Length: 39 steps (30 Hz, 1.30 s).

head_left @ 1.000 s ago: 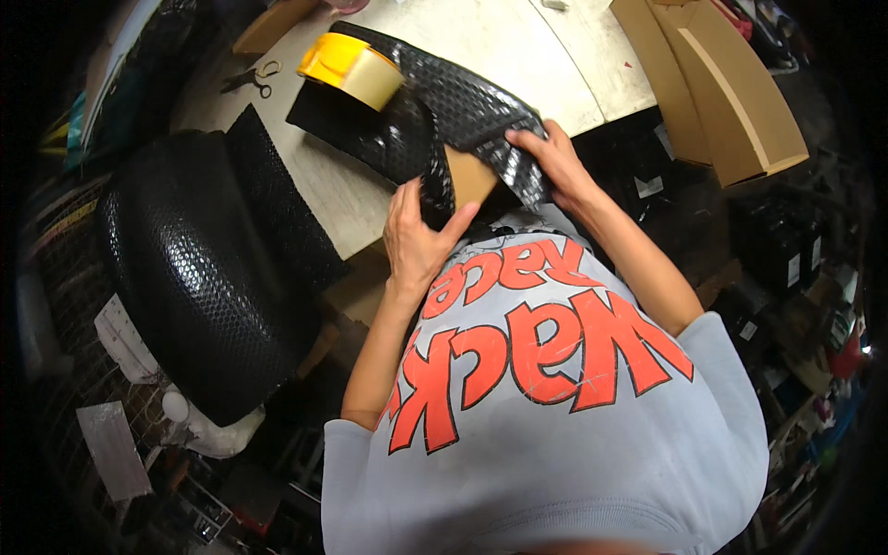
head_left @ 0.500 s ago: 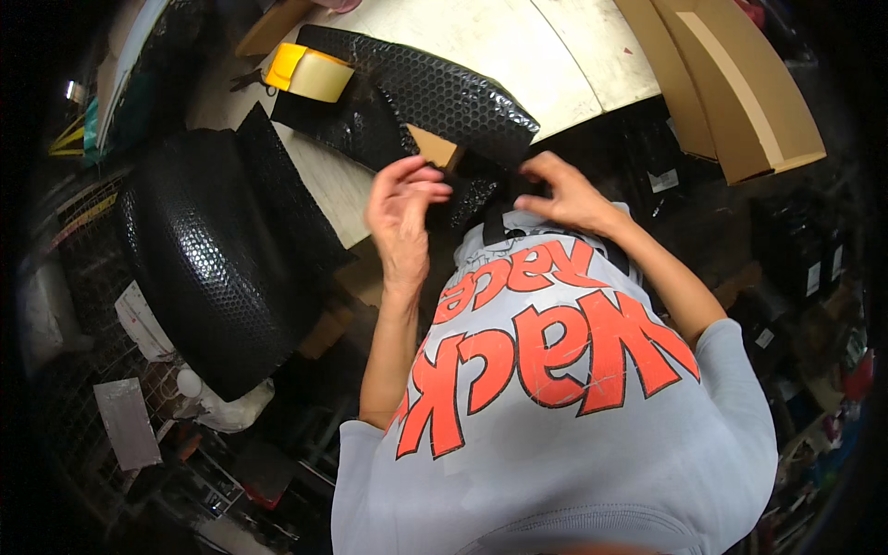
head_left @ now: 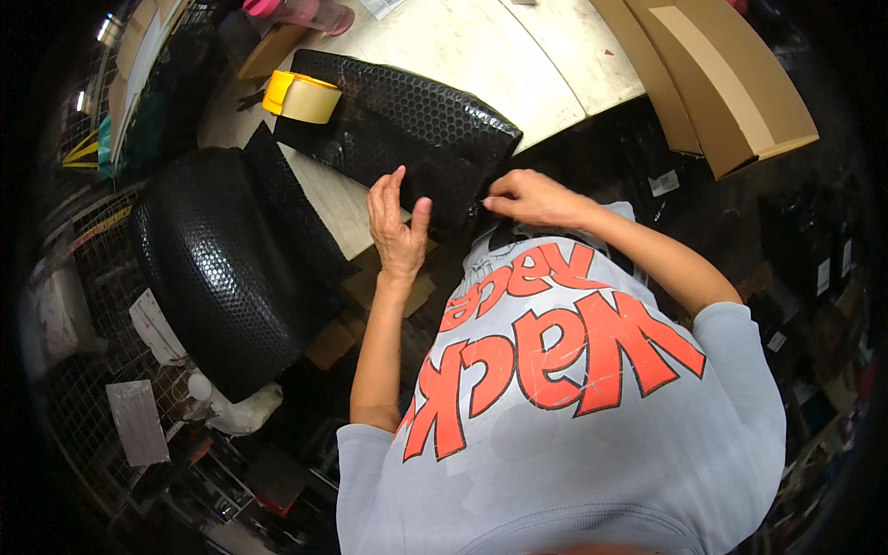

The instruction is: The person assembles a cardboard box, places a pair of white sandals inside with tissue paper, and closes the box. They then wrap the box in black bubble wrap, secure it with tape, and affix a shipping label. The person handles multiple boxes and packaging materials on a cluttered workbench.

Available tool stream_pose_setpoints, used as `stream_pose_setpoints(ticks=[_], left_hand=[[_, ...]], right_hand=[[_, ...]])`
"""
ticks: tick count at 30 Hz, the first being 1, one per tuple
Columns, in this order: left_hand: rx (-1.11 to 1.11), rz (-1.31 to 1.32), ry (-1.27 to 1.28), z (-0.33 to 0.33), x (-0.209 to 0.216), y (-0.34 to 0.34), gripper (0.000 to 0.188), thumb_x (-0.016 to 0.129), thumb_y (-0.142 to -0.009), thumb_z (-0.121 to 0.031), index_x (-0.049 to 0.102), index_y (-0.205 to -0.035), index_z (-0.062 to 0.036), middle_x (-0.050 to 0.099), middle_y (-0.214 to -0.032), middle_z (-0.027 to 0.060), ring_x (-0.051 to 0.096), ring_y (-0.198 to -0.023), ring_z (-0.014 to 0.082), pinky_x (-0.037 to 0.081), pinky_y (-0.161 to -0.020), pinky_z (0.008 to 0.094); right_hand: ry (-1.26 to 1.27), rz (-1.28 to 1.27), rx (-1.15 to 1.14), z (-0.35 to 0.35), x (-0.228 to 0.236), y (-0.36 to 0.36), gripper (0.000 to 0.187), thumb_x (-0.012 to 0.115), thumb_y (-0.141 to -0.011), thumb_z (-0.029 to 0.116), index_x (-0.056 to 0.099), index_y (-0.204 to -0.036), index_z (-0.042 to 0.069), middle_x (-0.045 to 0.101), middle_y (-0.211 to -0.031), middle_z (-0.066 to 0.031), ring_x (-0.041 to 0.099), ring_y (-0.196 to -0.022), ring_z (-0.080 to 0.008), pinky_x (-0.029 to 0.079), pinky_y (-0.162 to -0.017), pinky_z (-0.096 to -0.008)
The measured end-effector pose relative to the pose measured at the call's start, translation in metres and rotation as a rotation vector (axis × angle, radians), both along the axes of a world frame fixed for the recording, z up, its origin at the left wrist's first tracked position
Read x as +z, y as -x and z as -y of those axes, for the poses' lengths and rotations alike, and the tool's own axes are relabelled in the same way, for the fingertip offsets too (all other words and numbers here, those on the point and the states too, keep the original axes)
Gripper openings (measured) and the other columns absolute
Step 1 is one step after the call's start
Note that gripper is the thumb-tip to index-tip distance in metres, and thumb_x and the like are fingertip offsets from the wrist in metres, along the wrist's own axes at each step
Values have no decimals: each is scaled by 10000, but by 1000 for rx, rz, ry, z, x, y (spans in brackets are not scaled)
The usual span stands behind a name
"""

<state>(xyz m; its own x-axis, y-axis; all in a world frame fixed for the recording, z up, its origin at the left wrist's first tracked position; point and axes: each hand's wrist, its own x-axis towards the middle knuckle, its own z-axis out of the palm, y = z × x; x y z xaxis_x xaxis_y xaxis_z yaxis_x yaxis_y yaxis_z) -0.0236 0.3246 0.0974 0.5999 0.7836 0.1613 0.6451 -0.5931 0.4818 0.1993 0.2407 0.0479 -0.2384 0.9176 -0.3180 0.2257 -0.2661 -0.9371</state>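
A sheet of black bubble wrap (head_left: 416,106) lies folded over on the near part of the table. At its near right corner my right hand (head_left: 535,198) is closed, thumb and fingertips pinching the wrap's edge. My left hand (head_left: 398,227) is at the near edge of the wrap, palm toward it, fingers stretched up and thumb apart; whether it touches the wrap I cannot tell. A roll of tape (head_left: 310,99) with a yellow part on its left side stands on the far left of the wrap.
To the left hangs a large roll of black bubble wrap (head_left: 217,268). A tall cardboard box (head_left: 721,83) stands at the right edge of the white table (head_left: 518,55). A pink-capped bottle (head_left: 310,13) lies at the far left, near a brown cardboard piece (head_left: 273,48).
The bubble wrap has been folded over the brown cardboard piece that showed between its layers. My right hand has moved left and closed on the wrap's corner. My left hand's fingers have straightened.
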Motion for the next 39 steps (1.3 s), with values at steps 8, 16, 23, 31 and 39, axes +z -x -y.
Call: stream_pose_setpoints(ticks=[8, 16, 23, 31, 39], left_hand=[[-29, -168, -26, 31, 3, -45, 755, 717, -776, -206, 359, -1400, 21, 491, -1106, 194, 521, -987, 355, 471, -833, 399], [-202, -245, -87, -26, 1, -40, 616, 569, -908, -220, 324, -1472, -191, 242, -1524, 153, 248, -1387, 379, 236, -1095, 533], [-335, -411, -363, -35, -26, -54, 716, 567, -856, -119, 293, -1477, -348, 128, -1568, 132, 174, -1389, 469, 245, -1027, 681], [-460, -604, -356, -43, -26, -69, 358, 561, -835, -129, 659, -1169, -212, 123, -1564, 164, 166, -1417, 418, 245, -1015, 704], [-476, -604, -341, -44, -21, -76, 187, 585, -814, -172, 671, -963, -97, 133, -1555, 195, 177, -1420, 399, 254, -1013, 702]], right_hand=[[325, -475, -427, -14, -10, -9, 502, 655, -851, 475, 621, -876, -25, 645, -794, -91, 652, -734, -163, 516, -566, -258], [321, -386, -325, -11, -34, -13, 276, 610, -915, 264, 665, -891, -5, 668, -762, -55, 626, -687, -110, 506, -607, -258], [-364, 264, 106, 5, -28, 0, 265, 622, -849, 262, 611, -913, 5, 590, -900, -148, 595, -916, -332, 479, -794, -427], [-524, 501, 185, -22, -33, 53, 544, 668, -778, 509, 622, -819, -32, 612, -854, -209, 618, -846, -342, 507, -726, -438], [-303, 236, 34, -23, -43, 56, 200, 599, -824, 193, 622, -787, -3, 658, -851, -189, 637, -790, -384, 512, -695, -475]])
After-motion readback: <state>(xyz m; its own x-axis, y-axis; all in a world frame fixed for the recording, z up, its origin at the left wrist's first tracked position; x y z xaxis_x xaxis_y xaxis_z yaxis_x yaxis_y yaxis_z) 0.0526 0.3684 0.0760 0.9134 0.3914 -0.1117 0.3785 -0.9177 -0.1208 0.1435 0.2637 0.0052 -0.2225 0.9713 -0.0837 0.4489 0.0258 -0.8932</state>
